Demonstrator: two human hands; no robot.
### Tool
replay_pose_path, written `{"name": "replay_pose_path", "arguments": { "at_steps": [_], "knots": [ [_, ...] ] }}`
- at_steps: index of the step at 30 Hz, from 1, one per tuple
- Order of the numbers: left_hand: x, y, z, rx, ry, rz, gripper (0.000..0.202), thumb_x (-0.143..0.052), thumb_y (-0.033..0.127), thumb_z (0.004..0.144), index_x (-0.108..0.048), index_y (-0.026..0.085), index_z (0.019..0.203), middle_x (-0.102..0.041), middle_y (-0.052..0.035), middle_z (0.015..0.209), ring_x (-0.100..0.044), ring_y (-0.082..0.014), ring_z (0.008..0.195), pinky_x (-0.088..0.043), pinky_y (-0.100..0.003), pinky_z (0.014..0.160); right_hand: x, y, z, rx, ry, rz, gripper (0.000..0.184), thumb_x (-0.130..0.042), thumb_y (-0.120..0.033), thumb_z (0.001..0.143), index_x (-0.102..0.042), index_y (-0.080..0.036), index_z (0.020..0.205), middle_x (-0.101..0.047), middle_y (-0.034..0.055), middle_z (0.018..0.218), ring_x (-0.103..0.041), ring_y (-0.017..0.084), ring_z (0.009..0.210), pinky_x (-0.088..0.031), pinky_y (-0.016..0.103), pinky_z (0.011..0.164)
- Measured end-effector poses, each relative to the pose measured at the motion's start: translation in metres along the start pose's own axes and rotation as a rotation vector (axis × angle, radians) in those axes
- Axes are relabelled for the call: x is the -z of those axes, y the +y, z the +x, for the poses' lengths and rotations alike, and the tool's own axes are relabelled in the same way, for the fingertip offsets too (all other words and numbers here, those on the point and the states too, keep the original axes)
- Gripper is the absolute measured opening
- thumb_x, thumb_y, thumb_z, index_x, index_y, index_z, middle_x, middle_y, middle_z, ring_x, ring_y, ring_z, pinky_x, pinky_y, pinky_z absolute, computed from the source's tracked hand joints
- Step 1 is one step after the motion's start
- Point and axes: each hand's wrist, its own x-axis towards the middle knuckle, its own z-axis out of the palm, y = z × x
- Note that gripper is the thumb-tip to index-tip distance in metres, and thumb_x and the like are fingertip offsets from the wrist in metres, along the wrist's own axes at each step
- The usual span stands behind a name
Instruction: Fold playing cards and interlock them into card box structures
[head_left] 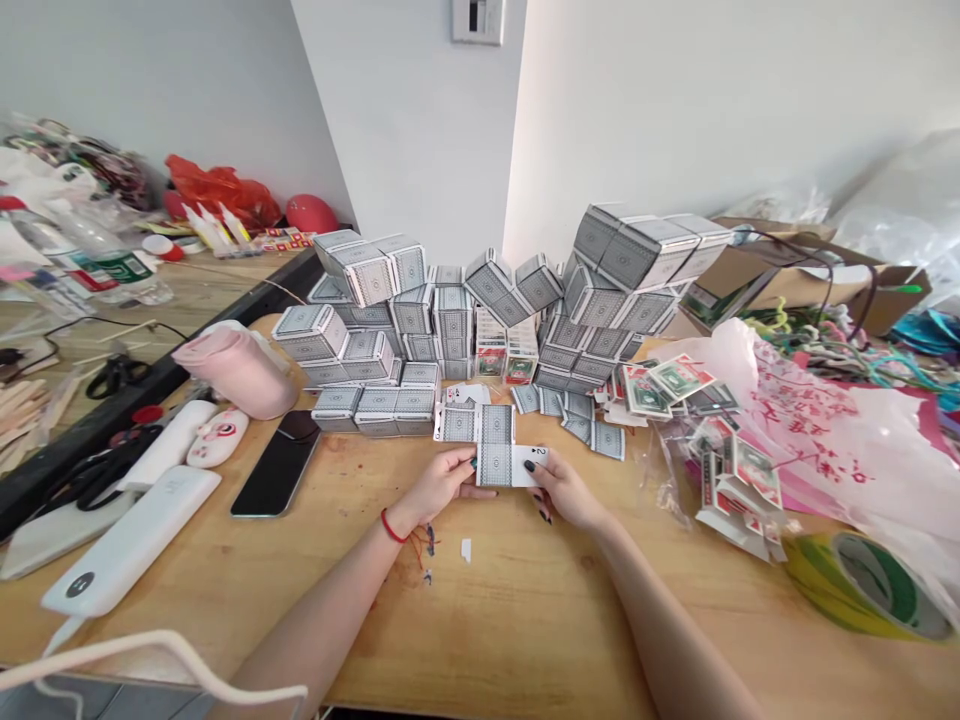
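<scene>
On the near side of the card structure (453,315), the tabletop (525,610) gives us an open stretch between the two forearms. To the structure's left, that top meets a black edge strip (296,280); to its right, room is tighter, crowded by packs, plastic film (810,430) and tape.

We find the joined cards (496,425) directly in front of the structure, close to its lowest left blocks; we cannot tell whether they touch. Our left hand (450,475) pinches their left edge between thumb and fingers, and our right hand (561,487) grips the right end, thumb on top, fingers beneath.

We count four visible panels in the held piece: three patterned backs and one face marked 2. About five folded cards (606,440) lie by the structure's right front. Left of the structure sit one phone (276,465), one power bank (135,540) and one pink roll (236,370); to its right, one tape roll (814,585).

Two packs (491,358) stand within the structure's central opening. Right of it lie opened card cartons (742,490), and behind these a cardboard box (780,300), its contents mostly hidden from us.
</scene>
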Motion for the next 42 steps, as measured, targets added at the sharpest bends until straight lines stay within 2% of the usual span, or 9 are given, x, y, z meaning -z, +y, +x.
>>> {"name": "replay_pose_path", "arguments": {
  "at_steps": [7,12,19,26,32,42],
  "knots": [
    [-0.002,-0.001,0.001,-0.035,0.049,0.079,0.029,-0.057,0.034,0.072,-0.061,0.013,0.091,-0.058,-0.0005,0.070,-0.054,-0.0144,0.072,-0.048,-0.035,0.075,-0.005,-0.001,-0.002,-0.001,0.033,-0.029,0.030,-0.042,-0.049,0.079,-0.028,-0.023,0.076,-0.033,-0.0118,0.049,-0.028,0.004,0.031,-0.022,0.015,0.029],
    [-0.004,-0.002,0.000,-0.030,0.042,0.079,0.028,-0.058,0.035,0.071,-0.061,0.013,0.087,-0.056,0.0004,0.068,-0.053,-0.0134,0.070,-0.048,-0.034,0.073,-0.007,0.004,0.001,-0.006,0.034,0.028,0.033,-0.044,-0.051,0.077,-0.029,-0.022,0.076,-0.032,-0.0103,0.051,-0.030,0.005,0.037,-0.021,0.016,0.032],
    [-0.005,0.000,0.000,-0.024,0.027,0.056,0.028,-0.059,0.034,0.071,-0.060,0.014,0.091,-0.060,-0.0016,0.075,-0.055,-0.0161,0.079,-0.049,-0.034,0.075,-0.006,0.000,0.000,0.016,0.032,0.026,0.033,-0.045,-0.052,0.077,-0.029,-0.023,0.076,-0.030,-0.0106,0.050,-0.026,0.005,0.037,-0.019,0.016,0.032],
    [-0.003,0.004,0.001,0.020,-0.071,0.018,0.033,-0.059,0.032,0.072,-0.059,0.015,0.101,-0.064,-0.0062,0.094,-0.057,-0.0199,0.090,-0.049,-0.035,0.077,-0.005,-0.007,-0.002,0.041,-0.019,0.099,0.033,-0.049,-0.050,0.076,-0.030,-0.023,0.076,-0.028,-0.0108,0.051,-0.024,0.004,0.036,-0.018,0.015,0.032],
    [-0.003,0.005,0.001,-0.013,-0.049,0.038,0.035,-0.060,0.030,0.071,-0.060,0.014,0.101,-0.065,-0.0074,0.094,-0.058,-0.0216,0.091,-0.049,-0.036,0.077,-0.002,-0.007,-0.001,0.031,-0.046,0.110,0.032,-0.049,-0.050,0.076,-0.033,-0.023,0.079,-0.029,-0.0107,0.050,-0.023,0.004,0.036,-0.017,0.015,0.031],
    [-0.005,0.005,-0.001,-0.019,-0.034,0.078,0.032,-0.060,0.033,0.071,-0.062,0.014,0.096,-0.066,-0.0059,0.089,-0.059,-0.0208,0.088,-0.050,-0.036,0.075,-0.005,-0.004,-0.003,-0.023,-0.005,0.061,0.036,-0.047,-0.054,0.075,-0.030,-0.022,0.076,-0.031,-0.0106,0.049,-0.024,0.004,0.037,-0.018,0.015,0.033]
  ]
}}
